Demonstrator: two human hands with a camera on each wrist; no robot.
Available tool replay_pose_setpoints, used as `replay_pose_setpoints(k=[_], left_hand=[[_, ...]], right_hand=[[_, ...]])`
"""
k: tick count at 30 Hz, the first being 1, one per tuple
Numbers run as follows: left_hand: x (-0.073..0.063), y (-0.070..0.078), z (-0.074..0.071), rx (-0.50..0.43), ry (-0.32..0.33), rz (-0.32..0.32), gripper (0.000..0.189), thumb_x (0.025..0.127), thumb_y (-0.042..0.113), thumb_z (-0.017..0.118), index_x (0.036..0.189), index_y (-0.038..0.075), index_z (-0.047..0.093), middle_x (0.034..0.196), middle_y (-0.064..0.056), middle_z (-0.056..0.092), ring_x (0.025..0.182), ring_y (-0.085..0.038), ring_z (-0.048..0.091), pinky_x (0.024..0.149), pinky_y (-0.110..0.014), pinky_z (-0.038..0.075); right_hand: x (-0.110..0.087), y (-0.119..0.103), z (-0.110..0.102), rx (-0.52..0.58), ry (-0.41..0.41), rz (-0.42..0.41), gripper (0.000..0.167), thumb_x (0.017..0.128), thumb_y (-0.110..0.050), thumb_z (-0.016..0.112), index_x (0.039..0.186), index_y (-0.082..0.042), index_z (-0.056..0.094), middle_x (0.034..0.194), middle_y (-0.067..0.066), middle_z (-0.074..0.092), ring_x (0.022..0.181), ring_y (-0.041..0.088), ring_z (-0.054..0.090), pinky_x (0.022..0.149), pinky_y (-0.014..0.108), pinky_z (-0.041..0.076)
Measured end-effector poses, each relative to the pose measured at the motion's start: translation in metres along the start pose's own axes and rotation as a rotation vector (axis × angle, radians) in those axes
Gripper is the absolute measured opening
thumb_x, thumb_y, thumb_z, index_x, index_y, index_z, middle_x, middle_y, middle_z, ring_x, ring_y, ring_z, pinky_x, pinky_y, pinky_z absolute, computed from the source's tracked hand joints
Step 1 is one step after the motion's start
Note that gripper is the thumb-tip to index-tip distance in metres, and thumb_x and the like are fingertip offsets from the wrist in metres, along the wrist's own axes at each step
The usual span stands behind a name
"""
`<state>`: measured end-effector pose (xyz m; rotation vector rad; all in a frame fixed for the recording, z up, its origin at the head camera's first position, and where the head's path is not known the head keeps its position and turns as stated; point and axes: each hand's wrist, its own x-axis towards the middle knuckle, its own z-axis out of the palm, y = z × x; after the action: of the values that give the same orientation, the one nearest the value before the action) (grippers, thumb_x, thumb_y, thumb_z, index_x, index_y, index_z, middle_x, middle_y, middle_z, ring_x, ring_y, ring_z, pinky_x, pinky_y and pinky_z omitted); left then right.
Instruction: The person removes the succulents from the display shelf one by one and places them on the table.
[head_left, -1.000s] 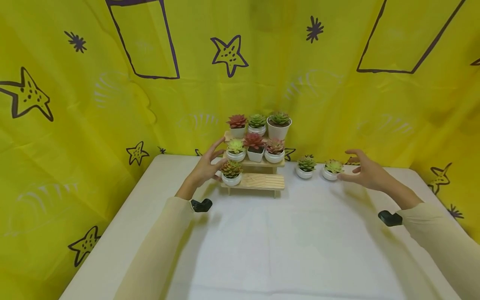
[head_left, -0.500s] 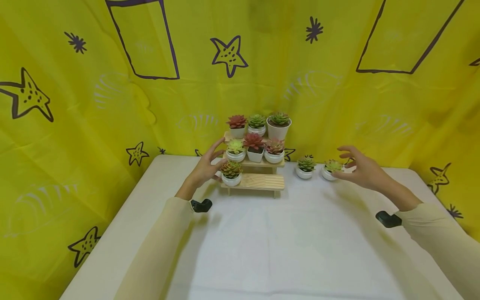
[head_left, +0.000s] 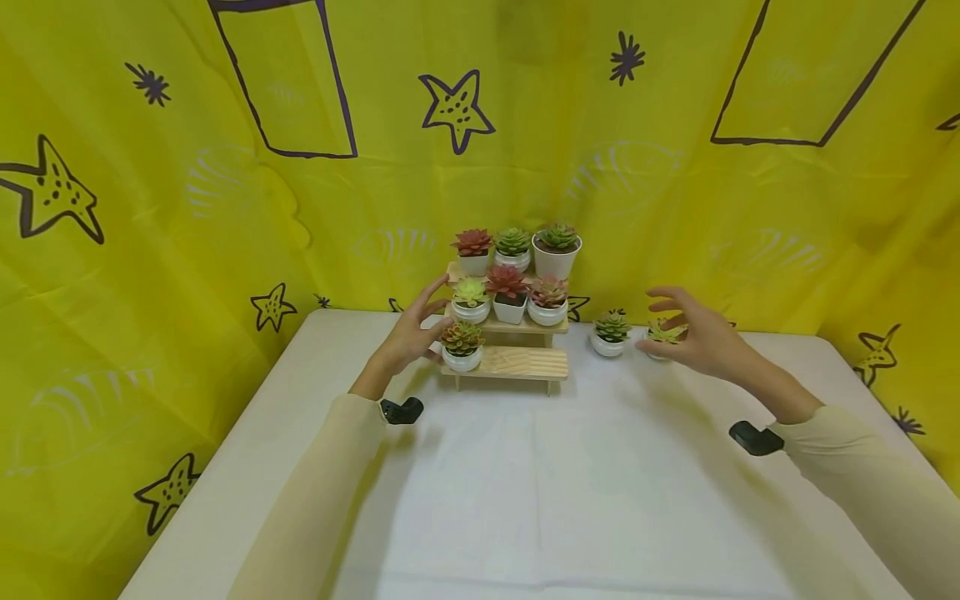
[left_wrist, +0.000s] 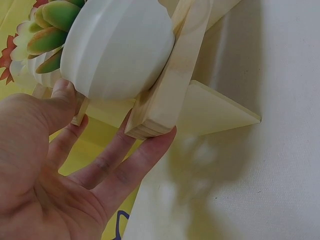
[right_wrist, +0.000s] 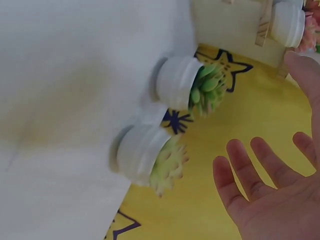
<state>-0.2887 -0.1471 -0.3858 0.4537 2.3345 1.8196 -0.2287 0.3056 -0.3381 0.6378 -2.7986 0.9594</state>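
My left hand is at the left end of a stepped wooden stand. In the left wrist view, extended fingertips touch the end of its low shelf, and the thumb lies beside a white pot with a green-orange succulent. My right hand hovers with spread, slightly bent fingers by a pale green potted succulent, partly covering it in the head view. The right wrist view has that white pot apart from the fingers. Left of it stands a darker green potted succulent.
On the stand's upper steps are several potted succulents, among them a red one, a pink one and a green one in a taller pot. A yellow patterned curtain hangs behind the white table.
My right hand has moved left, from beside the pale green succulent to partly over it in the head view. The left hand and the pots have kept their places.
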Motion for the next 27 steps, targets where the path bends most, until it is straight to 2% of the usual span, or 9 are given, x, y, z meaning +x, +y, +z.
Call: replay_pose_setpoints(k=[2, 8, 9, 17, 22, 27], left_hand=[[0.000, 0.000, 0.000, 0.002, 0.000, -0.001, 0.076, 0.106, 0.008, 0.057, 0.162, 0.046, 0.024, 0.164, -0.016, 0.032, 0.118, -0.051, 0.061, 0.063, -0.053, 0.062], [-0.002, 0.000, -0.001, 0.006, -0.006, 0.009, 0.076, 0.106, 0.008, 0.057, 0.162, 0.045, 0.023, 0.165, -0.016, 0.031, 0.115, -0.052, 0.062, 0.063, -0.054, 0.062], [-0.002, 0.000, -0.001, 0.004, -0.007, 0.011, 0.076, 0.106, 0.008, 0.057, 0.162, 0.046, 0.023, 0.165, -0.016, 0.031, 0.116, -0.051, 0.062, 0.063, -0.053, 0.062], [-0.001, -0.002, -0.001, 0.002, -0.009, 0.007, 0.076, 0.106, 0.008, 0.056, 0.161, 0.047, 0.023, 0.165, -0.016, 0.031, 0.116, -0.050, 0.063, 0.060, -0.048, 0.062], [-0.001, -0.001, -0.001, -0.011, -0.008, 0.004, 0.076, 0.106, 0.008, 0.057, 0.161, 0.048, 0.023, 0.165, -0.015, 0.031, 0.116, -0.049, 0.063, 0.060, -0.049, 0.062], [0.000, -0.001, -0.001, -0.005, -0.003, 0.004, 0.075, 0.106, 0.009, 0.057, 0.161, 0.049, 0.024, 0.164, -0.016, 0.031, 0.116, -0.049, 0.063, 0.059, -0.048, 0.062]], right_hand=[[0.001, -0.005, 0.002, 0.013, -0.007, -0.008, 0.080, 0.090, -0.025, 0.083, 0.153, -0.007, 0.037, 0.137, 0.024, 0.057, 0.111, 0.042, 0.063, 0.083, 0.021, 0.050], [0.006, -0.023, 0.010, 0.030, -0.011, -0.039, 0.079, 0.090, -0.023, 0.082, 0.154, -0.008, 0.037, 0.137, 0.023, 0.058, 0.110, 0.039, 0.063, 0.088, 0.052, 0.053], [0.007, -0.025, 0.011, 0.037, -0.012, -0.046, 0.079, 0.090, -0.022, 0.082, 0.154, -0.008, 0.036, 0.137, 0.023, 0.058, 0.110, 0.039, 0.063, 0.088, 0.054, 0.053], [0.016, -0.042, 0.027, 0.113, -0.026, -0.094, 0.080, 0.088, -0.021, 0.084, 0.153, -0.010, 0.038, 0.131, 0.019, 0.062, 0.108, 0.042, 0.064, 0.089, 0.058, 0.054], [0.021, -0.051, 0.039, 0.135, -0.044, -0.134, 0.079, 0.087, -0.019, 0.085, 0.151, -0.009, 0.040, 0.130, 0.016, 0.064, 0.105, 0.035, 0.066, 0.088, 0.055, 0.056], [0.024, -0.064, 0.050, 0.161, -0.068, -0.179, 0.076, 0.087, -0.018, 0.085, 0.149, -0.005, 0.042, 0.132, 0.019, 0.064, 0.104, 0.031, 0.066, 0.087, 0.056, 0.057]])
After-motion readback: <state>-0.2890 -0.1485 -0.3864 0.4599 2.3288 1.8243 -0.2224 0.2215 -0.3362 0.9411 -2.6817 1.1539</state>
